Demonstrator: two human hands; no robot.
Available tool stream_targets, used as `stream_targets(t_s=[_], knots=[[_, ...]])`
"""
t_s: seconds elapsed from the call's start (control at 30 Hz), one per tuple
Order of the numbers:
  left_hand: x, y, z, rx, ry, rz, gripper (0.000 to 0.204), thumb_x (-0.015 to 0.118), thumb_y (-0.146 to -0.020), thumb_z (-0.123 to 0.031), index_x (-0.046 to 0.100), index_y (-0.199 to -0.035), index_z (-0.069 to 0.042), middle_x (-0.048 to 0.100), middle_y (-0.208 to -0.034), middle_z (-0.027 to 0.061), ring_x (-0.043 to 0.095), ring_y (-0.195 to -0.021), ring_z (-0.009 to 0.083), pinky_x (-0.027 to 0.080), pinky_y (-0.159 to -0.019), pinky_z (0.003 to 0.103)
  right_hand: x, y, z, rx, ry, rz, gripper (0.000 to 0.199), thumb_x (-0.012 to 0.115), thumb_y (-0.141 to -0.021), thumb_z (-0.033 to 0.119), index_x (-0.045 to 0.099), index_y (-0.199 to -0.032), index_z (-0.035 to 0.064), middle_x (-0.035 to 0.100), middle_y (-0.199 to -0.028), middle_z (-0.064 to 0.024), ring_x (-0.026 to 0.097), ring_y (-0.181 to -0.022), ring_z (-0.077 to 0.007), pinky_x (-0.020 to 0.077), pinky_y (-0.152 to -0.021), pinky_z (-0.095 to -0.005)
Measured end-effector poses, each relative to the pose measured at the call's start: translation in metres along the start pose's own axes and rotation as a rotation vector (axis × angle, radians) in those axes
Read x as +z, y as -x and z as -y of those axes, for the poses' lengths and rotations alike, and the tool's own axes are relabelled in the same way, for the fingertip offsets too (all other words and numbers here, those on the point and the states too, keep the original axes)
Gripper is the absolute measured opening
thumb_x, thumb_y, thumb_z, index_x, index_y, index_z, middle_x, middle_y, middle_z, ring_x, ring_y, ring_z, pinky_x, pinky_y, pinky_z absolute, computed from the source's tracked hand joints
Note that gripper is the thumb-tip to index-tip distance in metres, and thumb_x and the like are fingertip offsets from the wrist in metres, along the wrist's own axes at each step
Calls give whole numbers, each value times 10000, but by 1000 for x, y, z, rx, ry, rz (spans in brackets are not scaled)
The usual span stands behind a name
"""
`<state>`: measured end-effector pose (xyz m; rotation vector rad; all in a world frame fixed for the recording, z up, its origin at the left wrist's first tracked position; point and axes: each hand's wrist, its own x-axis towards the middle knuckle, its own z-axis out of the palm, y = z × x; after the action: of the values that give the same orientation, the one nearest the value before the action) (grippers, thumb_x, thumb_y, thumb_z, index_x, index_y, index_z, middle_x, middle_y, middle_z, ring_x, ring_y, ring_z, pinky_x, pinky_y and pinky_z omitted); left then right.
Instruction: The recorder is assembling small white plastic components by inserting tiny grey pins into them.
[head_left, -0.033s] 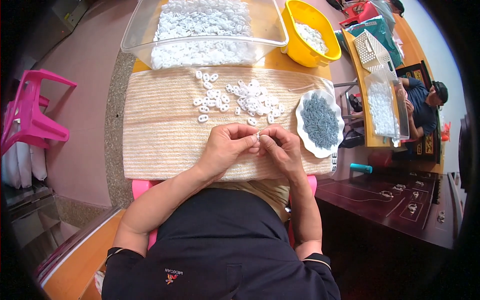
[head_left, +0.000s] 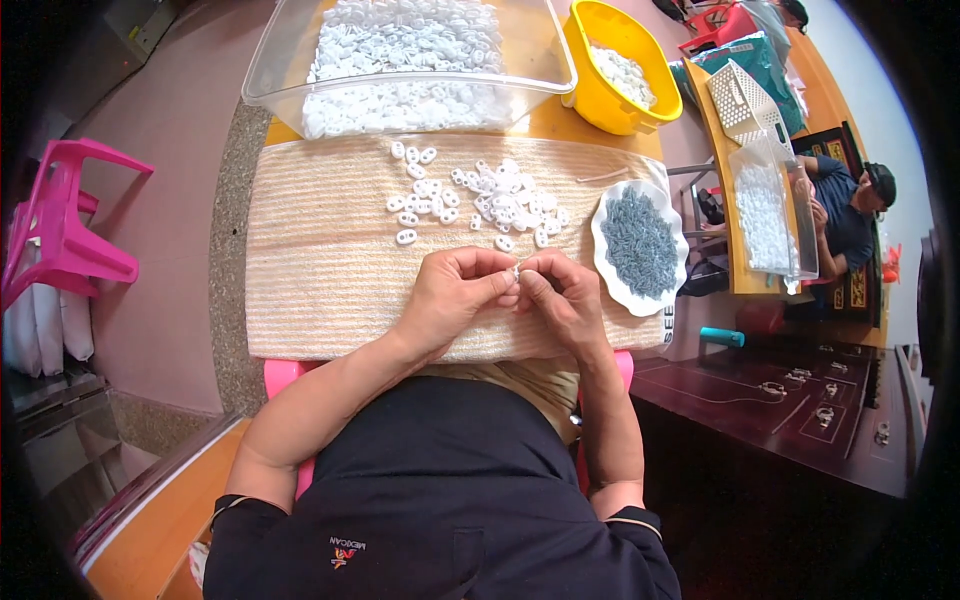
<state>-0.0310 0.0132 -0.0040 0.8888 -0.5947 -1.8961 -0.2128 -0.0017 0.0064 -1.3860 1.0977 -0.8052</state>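
My left hand [head_left: 453, 292] and my right hand [head_left: 566, 300] meet above the near part of a striped beige towel [head_left: 320, 260]. Thumbs and forefingers of both pinch a small whitish piece [head_left: 516, 271], mostly hidden by the fingertips. Just beyond them lies a loose pile of white oval plastic pieces [head_left: 508, 200] with two holes each. A smaller scatter of the same ovals [head_left: 430, 197] is left of it. Right of my right hand, a white scalloped dish [head_left: 603, 262] holds many small grey-blue rod-like pieces [head_left: 641, 243].
A clear bin [head_left: 410, 82] full of white pieces stands at the far edge, beside a yellow tub [head_left: 605, 108]. A thin pale stick [head_left: 602, 176] lies near the dish. Pink stool [head_left: 80, 215] at left. At right, another person [head_left: 850, 205] sits by a second table [head_left: 742, 240].
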Motion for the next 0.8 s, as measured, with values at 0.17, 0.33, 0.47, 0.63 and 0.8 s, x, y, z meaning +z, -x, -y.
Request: stream_targets(t_s=[0.17, 0.33, 0.47, 0.63, 0.8], knots=[[-1, -1, 2, 12, -19, 6, 185, 632, -901, -29, 638, -1071, 46, 678, -929, 91, 657, -816, 122, 571, -772, 260, 2, 0, 1, -33, 21, 0, 84, 564, -958, 48, 602, -939, -24, 611, -800, -28, 598, -657, -82, 503, -613, -217], [2, 3, 1, 38, -24, -8, 185, 631, -900, -23, 638, -1071, 49, 679, -935, 94, 656, -815, 121, 573, -769, 262, 3, -1, -3, -32, 53, 0, 107, 573, -959, 67, 605, -912, -23, 608, -798, -25, 598, -670, -79, 503, -608, -214], [2, 5, 5, 75, -75, -8, 182, 627, -902, -17, 636, -1067, 60, 679, -936, 105, 657, -815, 129, 574, -764, 263, 4, 1, -8, -74, 73, 8, 137, 571, -963, 78, 613, -886, -27, 609, -800, -24, 601, -684, -74, 511, -596, -213], [2, 3, 6, 101, -106, -10, 173, 623, -904, -14, 636, -1056, 67, 681, -929, 110, 657, -812, 131, 572, -758, 264, 6, -1, -4, -16, -11, 5, 143, 571, -963, 80, 618, -887, -32, 622, -790, -32, 610, -680, -83, 523, -599, -219], [0, 1, 6, 119, -57, -25, 165, 630, -905, -26, 641, -1048, 53, 679, -918, 101, 656, -809, 125, 567, -759, 264, 9, -3, 3, 28, -117, -15, 145, 570, -965, 87, 621, -939, -46, 629, -751, -48, 618, -648, -96, 523, -594, -219]])
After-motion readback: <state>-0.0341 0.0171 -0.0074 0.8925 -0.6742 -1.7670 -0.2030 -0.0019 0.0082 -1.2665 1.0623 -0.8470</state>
